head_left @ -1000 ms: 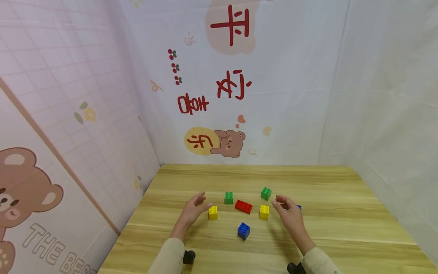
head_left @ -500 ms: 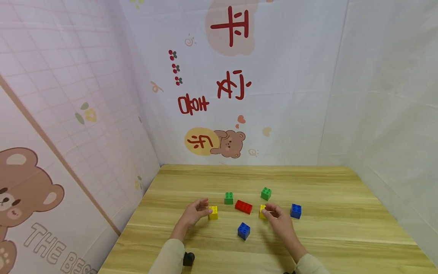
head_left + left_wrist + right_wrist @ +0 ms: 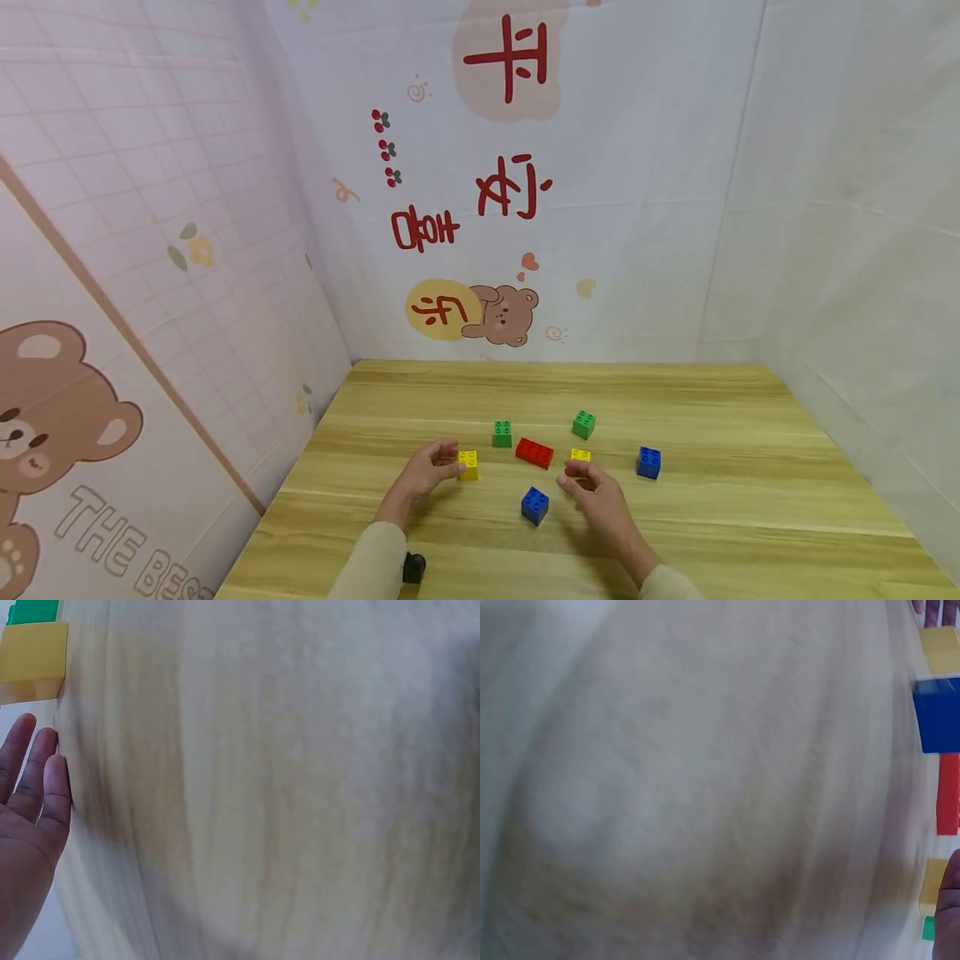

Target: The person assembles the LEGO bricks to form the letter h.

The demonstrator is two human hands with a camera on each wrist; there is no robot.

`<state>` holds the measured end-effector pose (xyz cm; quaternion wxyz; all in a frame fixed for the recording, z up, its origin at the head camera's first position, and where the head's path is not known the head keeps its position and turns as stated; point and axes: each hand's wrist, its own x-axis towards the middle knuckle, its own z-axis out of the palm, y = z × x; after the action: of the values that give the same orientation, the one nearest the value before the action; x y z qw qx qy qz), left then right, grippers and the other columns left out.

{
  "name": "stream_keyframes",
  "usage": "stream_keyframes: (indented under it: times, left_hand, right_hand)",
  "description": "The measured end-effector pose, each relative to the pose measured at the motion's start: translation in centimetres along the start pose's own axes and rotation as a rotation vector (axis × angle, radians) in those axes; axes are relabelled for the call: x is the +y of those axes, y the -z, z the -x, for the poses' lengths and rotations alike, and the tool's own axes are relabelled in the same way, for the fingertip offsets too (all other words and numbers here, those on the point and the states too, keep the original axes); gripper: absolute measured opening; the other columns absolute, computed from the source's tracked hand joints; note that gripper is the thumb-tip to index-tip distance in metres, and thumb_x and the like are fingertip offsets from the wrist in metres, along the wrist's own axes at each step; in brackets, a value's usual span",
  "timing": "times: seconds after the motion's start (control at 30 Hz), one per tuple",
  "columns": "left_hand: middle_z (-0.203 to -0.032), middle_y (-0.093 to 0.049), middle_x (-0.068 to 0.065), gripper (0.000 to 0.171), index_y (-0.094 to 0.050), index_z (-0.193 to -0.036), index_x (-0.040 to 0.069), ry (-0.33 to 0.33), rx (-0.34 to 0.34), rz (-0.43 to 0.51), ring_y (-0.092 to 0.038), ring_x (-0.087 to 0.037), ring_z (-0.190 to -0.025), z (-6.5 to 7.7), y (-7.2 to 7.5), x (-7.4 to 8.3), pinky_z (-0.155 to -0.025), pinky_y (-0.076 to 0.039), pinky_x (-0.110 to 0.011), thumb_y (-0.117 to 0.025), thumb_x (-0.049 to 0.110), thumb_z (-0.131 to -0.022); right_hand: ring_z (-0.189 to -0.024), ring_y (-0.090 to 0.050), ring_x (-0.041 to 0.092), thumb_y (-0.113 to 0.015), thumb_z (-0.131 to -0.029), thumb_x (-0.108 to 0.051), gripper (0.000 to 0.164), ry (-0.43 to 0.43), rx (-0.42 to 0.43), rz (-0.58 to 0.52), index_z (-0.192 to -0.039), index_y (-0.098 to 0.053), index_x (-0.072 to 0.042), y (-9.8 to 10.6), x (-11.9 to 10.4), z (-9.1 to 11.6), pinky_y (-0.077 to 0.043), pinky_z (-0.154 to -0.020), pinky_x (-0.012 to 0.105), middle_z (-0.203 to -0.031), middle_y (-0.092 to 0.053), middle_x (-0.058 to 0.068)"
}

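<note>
My left hand (image 3: 429, 472), fingers loosely bent and empty, is just left of a yellow toy brick (image 3: 469, 466). In the left wrist view its fingers (image 3: 31, 776) stand a little apart from that yellow brick (image 3: 31, 661). My right hand (image 3: 600, 498) hovers in front of a second yellow brick (image 3: 581, 456) and hides its lower part; thumb and fingers are parted with nothing between them. Left of the right hand sits a blue brick (image 3: 534, 506). Between the two yellow bricks lies a longer red brick (image 3: 534, 452).
Farther back are two green bricks, the left one (image 3: 502, 433) and the right one (image 3: 583, 424). Another blue brick (image 3: 649, 462) sits to the right of my right hand. The wood-grain table (image 3: 750, 500) meets printed cloth walls (image 3: 637, 250) at its back and sides.
My right hand has moved left and nearer to me, from beside the far-right blue brick past the right yellow brick. My left hand has shifted slightly nearer to me. The bricks have stayed put.
</note>
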<state>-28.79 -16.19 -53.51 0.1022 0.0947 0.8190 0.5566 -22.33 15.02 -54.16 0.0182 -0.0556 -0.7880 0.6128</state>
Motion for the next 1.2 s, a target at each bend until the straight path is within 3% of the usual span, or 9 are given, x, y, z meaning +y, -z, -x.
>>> stream_keyframes:
  times: [0.37, 0.77, 1.0, 1.2]
  left_hand:
    - [-0.132, -0.058, -0.019, 0.054, -0.054, -0.136, -0.005, 0.008, 0.014, -0.045, -0.053, -0.038, -0.122, -0.5, -0.3, -0.3, -0.101, -0.043, -0.052, -0.074, 0.018, -0.091]
    - [-0.123, -0.062, -0.016, 0.048, -0.058, -0.131, -0.005, 0.015, 0.037, -0.038, -0.055, -0.036, -0.116, -0.6, -0.6, -0.5, -0.098, -0.045, -0.049, -0.075, 0.013, -0.089]
    - [-0.123, -0.062, -0.015, 0.049, -0.058, -0.131, -0.005, 0.018, 0.036, -0.051, -0.056, -0.034, -0.115, -0.6, -0.6, -0.5, -0.097, -0.046, -0.048, -0.075, 0.013, -0.089]
    - [-0.120, -0.064, -0.016, 0.044, -0.061, -0.127, -0.004, 0.005, 0.033, -0.052, -0.057, -0.035, -0.113, -0.6, -0.7, -0.7, -0.096, -0.047, -0.048, -0.076, 0.011, -0.088]
  right_hand:
    - [-0.101, -0.062, 0.023, -0.072, -0.093, -0.023, 0.043, -0.008, -0.084, 0.013, -0.125, -0.062, 0.003, -1.1, 0.4, 0.6, -0.054, -0.086, 0.039, -0.119, -0.065, 0.014]
    - [-0.101, -0.060, 0.022, -0.082, -0.083, -0.030, 0.059, 0.001, -0.195, 0.070, -0.126, -0.060, 0.003, -2.0, 1.3, 0.8, -0.053, -0.087, 0.040, -0.115, -0.065, 0.009]
    - [-0.105, -0.059, 0.025, -0.086, -0.078, -0.027, 0.061, 0.014, -0.177, 0.126, -0.125, -0.060, 0.001, -2.5, 1.2, 1.1, -0.050, -0.092, 0.046, -0.115, -0.064, 0.007]
    - [-0.102, -0.059, 0.023, -0.088, -0.076, -0.025, 0.052, 0.029, -0.153, 0.182, -0.116, -0.062, -0.003, -2.8, 1.3, 1.0, -0.049, -0.092, 0.047, -0.108, -0.064, 0.005]
